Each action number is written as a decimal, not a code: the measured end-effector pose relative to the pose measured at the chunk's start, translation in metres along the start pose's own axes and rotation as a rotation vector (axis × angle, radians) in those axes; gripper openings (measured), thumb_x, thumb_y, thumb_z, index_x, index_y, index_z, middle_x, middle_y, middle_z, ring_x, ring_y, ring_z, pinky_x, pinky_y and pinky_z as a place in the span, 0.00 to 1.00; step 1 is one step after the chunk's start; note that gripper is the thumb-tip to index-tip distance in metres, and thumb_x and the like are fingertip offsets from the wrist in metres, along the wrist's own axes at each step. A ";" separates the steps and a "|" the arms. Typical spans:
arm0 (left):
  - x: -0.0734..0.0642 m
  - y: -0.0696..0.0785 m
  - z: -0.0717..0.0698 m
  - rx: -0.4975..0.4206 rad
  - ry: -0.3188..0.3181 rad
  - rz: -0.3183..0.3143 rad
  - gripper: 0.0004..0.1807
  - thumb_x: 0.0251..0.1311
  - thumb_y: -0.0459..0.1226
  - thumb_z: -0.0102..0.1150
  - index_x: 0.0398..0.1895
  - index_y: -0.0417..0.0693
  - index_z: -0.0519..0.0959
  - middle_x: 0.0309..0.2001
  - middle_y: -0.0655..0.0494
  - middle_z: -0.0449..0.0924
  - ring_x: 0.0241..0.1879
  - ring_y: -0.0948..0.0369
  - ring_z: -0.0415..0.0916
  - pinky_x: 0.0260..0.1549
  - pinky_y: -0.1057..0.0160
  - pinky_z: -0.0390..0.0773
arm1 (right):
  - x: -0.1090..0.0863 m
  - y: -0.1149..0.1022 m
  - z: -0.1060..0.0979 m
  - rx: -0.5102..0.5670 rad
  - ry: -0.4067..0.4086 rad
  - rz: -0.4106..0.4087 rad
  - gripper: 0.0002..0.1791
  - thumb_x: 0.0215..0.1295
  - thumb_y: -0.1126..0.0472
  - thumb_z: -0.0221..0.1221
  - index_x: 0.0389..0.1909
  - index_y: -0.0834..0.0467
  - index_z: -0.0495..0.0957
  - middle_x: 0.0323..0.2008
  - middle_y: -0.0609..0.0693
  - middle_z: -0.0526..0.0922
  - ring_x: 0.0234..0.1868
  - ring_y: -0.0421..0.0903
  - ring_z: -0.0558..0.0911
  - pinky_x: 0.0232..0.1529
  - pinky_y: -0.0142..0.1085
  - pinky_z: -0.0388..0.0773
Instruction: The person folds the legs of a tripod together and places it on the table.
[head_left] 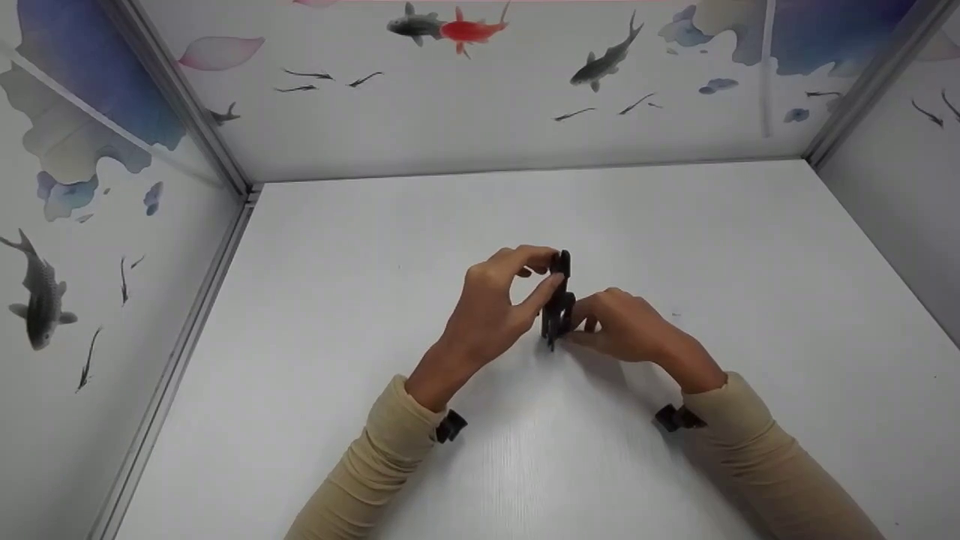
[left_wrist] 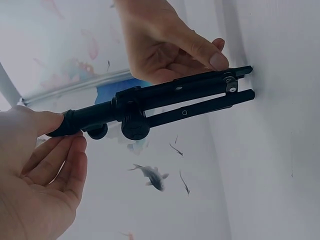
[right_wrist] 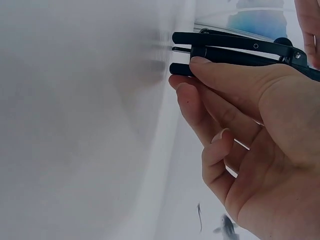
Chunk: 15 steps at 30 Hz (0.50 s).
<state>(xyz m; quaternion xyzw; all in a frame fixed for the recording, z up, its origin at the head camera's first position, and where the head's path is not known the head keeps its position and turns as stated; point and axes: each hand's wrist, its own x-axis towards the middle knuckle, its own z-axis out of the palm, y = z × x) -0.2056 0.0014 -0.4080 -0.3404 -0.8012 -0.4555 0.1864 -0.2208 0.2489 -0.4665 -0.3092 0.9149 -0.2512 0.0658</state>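
A small black tripod (head_left: 557, 315) stands upright at the middle of the white table, its legs folded close together and their feet right at the tabletop. My left hand (head_left: 491, 300) pinches its top end between thumb and fingers. Lower down, my right hand (head_left: 626, 328) grips one leg near the foot, with the thumb (right_wrist: 225, 75) lying along it. A round knob (left_wrist: 135, 126) and slim hinged legs (left_wrist: 200, 106) show in the left wrist view. Part of the lower tripod is hidden behind the right hand's fingers.
The white tabletop (head_left: 337, 300) is bordered by panels printed with fish and lotus leaves at the back (head_left: 480, 112), left and right. A metal frame rail (head_left: 187, 330) runs along the left edge. Black wrist cameras (head_left: 451, 426) sit at both sleeve cuffs.
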 end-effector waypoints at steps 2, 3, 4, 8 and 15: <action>0.000 -0.001 -0.001 0.000 0.003 0.003 0.13 0.76 0.39 0.67 0.58 0.47 0.85 0.49 0.56 0.91 0.49 0.61 0.87 0.53 0.63 0.85 | 0.000 0.001 -0.001 -0.004 -0.001 -0.002 0.08 0.71 0.60 0.72 0.46 0.45 0.93 0.39 0.37 0.94 0.39 0.40 0.89 0.42 0.39 0.85; 0.000 -0.001 -0.002 0.001 0.005 0.003 0.13 0.75 0.39 0.67 0.58 0.46 0.85 0.49 0.56 0.91 0.48 0.61 0.87 0.53 0.63 0.85 | -0.001 0.001 -0.001 -0.006 -0.003 0.000 0.08 0.71 0.59 0.72 0.46 0.44 0.93 0.40 0.37 0.93 0.39 0.40 0.89 0.42 0.39 0.86; 0.001 -0.001 -0.003 -0.004 0.008 0.001 0.12 0.75 0.39 0.67 0.57 0.46 0.85 0.49 0.56 0.91 0.48 0.61 0.87 0.53 0.63 0.85 | -0.001 0.001 -0.002 -0.006 -0.005 0.004 0.08 0.71 0.59 0.72 0.46 0.44 0.93 0.40 0.37 0.94 0.39 0.40 0.89 0.42 0.39 0.86; 0.002 -0.005 -0.010 -0.019 0.008 -0.007 0.12 0.74 0.38 0.68 0.56 0.46 0.85 0.48 0.56 0.91 0.47 0.61 0.87 0.52 0.62 0.85 | -0.002 0.002 -0.006 -0.010 -0.010 0.016 0.07 0.71 0.59 0.73 0.45 0.44 0.93 0.39 0.37 0.94 0.40 0.40 0.90 0.42 0.40 0.86; 0.004 -0.019 -0.030 -0.041 -0.060 -0.035 0.12 0.71 0.37 0.71 0.55 0.46 0.85 0.46 0.58 0.93 0.45 0.65 0.89 0.51 0.63 0.86 | -0.007 0.003 -0.017 -0.040 -0.018 0.082 0.06 0.69 0.58 0.74 0.43 0.42 0.93 0.38 0.37 0.94 0.39 0.39 0.90 0.37 0.40 0.84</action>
